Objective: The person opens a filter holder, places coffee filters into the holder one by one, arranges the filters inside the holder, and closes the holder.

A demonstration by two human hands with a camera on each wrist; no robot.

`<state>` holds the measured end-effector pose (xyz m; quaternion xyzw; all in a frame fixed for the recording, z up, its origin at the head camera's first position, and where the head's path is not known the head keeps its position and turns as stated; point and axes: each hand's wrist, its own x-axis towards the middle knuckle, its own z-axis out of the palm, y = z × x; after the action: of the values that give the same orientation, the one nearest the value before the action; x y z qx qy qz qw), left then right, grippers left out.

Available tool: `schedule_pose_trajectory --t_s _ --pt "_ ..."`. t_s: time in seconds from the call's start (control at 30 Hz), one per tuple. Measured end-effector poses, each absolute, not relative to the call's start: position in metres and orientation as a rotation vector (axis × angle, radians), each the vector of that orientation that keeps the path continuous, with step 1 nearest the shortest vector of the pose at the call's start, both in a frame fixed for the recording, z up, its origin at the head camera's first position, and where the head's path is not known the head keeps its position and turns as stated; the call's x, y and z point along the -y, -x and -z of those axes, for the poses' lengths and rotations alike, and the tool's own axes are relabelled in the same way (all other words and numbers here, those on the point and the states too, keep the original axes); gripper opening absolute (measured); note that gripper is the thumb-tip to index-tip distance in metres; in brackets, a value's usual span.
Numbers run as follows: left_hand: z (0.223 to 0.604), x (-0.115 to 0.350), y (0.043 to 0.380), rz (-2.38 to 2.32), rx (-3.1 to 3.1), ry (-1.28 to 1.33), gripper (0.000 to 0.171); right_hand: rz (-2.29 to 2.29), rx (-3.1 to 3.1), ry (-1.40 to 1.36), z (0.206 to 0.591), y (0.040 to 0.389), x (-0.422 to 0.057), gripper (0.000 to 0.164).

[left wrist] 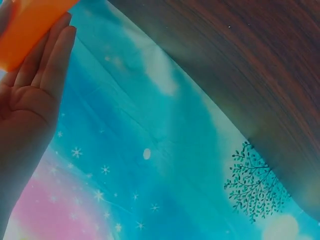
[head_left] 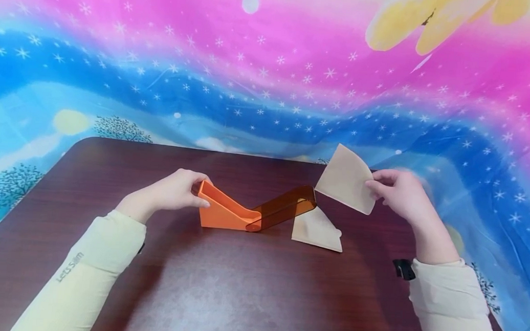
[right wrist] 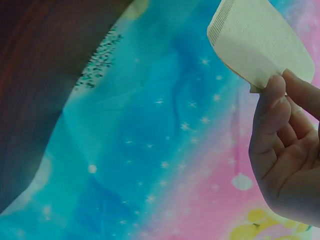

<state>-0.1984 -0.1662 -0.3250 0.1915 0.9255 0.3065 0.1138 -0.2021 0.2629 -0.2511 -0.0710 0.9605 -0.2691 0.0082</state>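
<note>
My left hand (head_left: 177,190) grips the tall left end of an orange coffee filter holder (head_left: 227,211), thumb on the near side and fingers behind. The holder sits on the table, its see-through brown lid (head_left: 285,205) swung out to the right. In the left wrist view, the fingers lie along the orange wall (left wrist: 30,30). My right hand (head_left: 399,193) pinches a beige paper coffee filter (head_left: 347,179) by its right edge, raised above the table. Crimped ribs show along one side of that filter (right wrist: 262,42) in the right wrist view.
Another coffee filter (head_left: 318,231) lies on the table right of the holder, partly behind the lid. The dark wooden table (head_left: 237,297) has rounded far corners. A colourful snowflake-printed cloth (head_left: 252,82) hangs close behind and around it.
</note>
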Motion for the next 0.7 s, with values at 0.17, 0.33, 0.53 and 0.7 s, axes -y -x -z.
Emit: schedule_pose_trajectory --t_s 0.17,0.33,0.53,0.7 --pt "0.325 0.166 0.198 -0.889 -2.726 -0.567 0.029 0.866 -3.012 0.244 0.241 0.199 -0.258 0.032" --pt "0.325 0.165 0.198 -0.861 -2.736 -0.577 0.029 0.937 -2.995 0.264 0.236 0.197 -0.251 0.034" --pt "0.322 0.163 0.198 -0.801 -2.768 -0.565 0.030 1.053 -2.977 0.333 0.233 0.198 -0.239 0.033" --pt "0.318 0.160 0.196 -0.763 -2.766 -0.555 0.031 1.100 -2.975 0.366 0.230 0.198 -0.228 0.031"
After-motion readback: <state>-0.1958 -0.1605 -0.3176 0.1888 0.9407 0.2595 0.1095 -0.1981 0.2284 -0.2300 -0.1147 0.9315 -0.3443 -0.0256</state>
